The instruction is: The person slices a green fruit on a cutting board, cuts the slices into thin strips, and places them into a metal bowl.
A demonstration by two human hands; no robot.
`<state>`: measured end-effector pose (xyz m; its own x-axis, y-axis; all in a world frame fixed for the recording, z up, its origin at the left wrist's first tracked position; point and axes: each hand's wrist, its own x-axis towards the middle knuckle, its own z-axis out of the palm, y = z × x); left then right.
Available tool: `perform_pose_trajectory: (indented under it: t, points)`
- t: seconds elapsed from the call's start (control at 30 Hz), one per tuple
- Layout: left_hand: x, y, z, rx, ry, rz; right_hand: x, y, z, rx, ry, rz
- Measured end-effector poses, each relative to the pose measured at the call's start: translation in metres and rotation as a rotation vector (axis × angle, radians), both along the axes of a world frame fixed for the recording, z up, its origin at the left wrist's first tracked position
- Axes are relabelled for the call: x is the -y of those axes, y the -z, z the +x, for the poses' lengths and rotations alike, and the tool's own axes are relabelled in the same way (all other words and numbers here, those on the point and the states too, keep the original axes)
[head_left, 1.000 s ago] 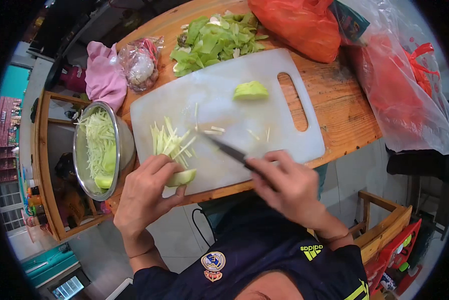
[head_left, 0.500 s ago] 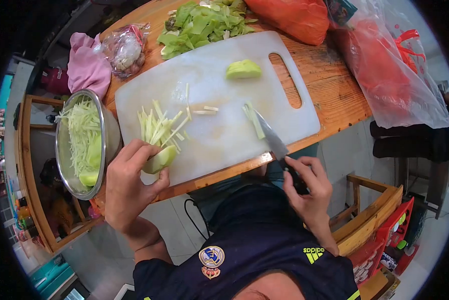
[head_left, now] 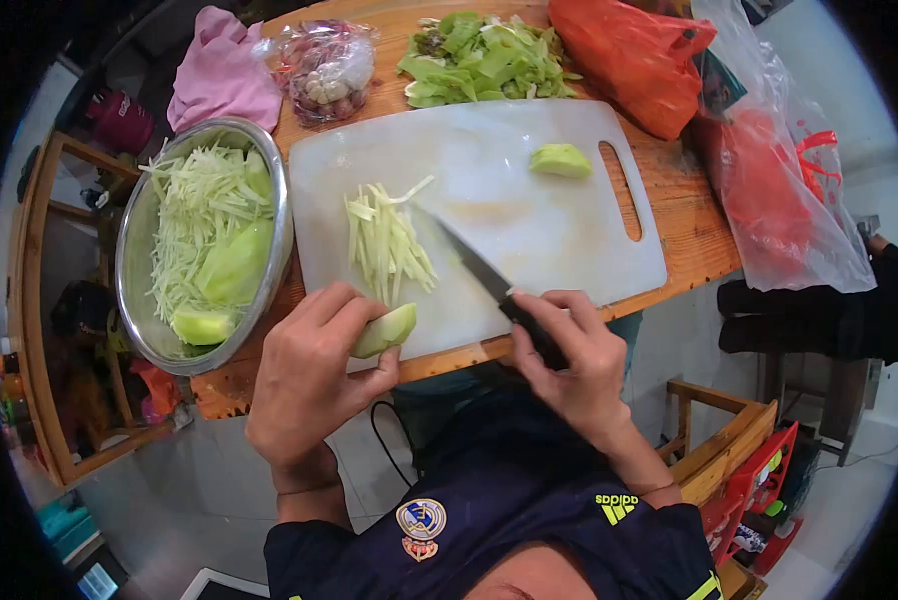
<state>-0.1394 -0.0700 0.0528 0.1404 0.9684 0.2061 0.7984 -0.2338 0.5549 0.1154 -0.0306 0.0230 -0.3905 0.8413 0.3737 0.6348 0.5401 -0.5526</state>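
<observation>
At the near edge of the cutting board, the left hand curls around a pale green wedge. The right hand is closed on a knife, its blade slanting toward the cut strips just beyond both. A steel bowl of shreds stands left of the left hand. The fist hides the knife's handle.

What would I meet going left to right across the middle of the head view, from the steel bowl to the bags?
Steel bowl → pile of cut green strips → green wedge → clear bag with red contents. The knife is left out: it overlaps the strips and the wedge.
</observation>
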Motion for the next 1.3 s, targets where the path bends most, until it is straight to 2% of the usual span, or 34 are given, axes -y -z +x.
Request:
perform_pose_trajectory:
  t: [0.1, 0.37, 0.47, 0.6, 0.8, 0.97, 1.07, 1.2, 1.3]
  points:
    - [0.001, 0.003, -0.004, 0.066, -0.006, -0.016, -0.008, -0.002, 0.000, -0.005, 0.108, -0.032]
    - [0.007, 0.002, 0.002, 0.045, -0.124, 0.015, -0.012, 0.005, -0.023, -0.037, -0.077, -0.006]
    - [0.010, 0.005, 0.009, 0.055, -0.156, -0.018, -0.019, 0.002, -0.015, -0.088, -0.048, 0.003]
    - [0.003, -0.002, 0.026, 0.093, -0.180, -0.026, -0.033, 0.003, 0.001, -0.160, -0.119, -0.180]
    - [-0.014, -0.002, 0.041, 0.019, -0.048, -0.113, -0.046, -0.001, 0.008, -0.254, -0.189, -0.369]
    - [-0.022, -0.001, 0.039, -0.031, -0.129, -0.246, -0.057, 0.004, 0.015, -0.314, -0.229, -0.446]
    - [-0.024, 0.002, 0.035, -0.054, -0.188, -0.271, -0.062, 0.001, 0.025, -0.322, -0.192, -0.440]
    - [-0.028, 0.004, 0.035, -0.001, -0.188, -0.224, -0.067, -0.005, 0.040, -0.180, -0.059, -0.304]
    - [-0.028, 0.000, 0.037, 0.024, -0.183, -0.160, -0.065, 0.000, 0.039, -0.160, -0.077, -0.315]
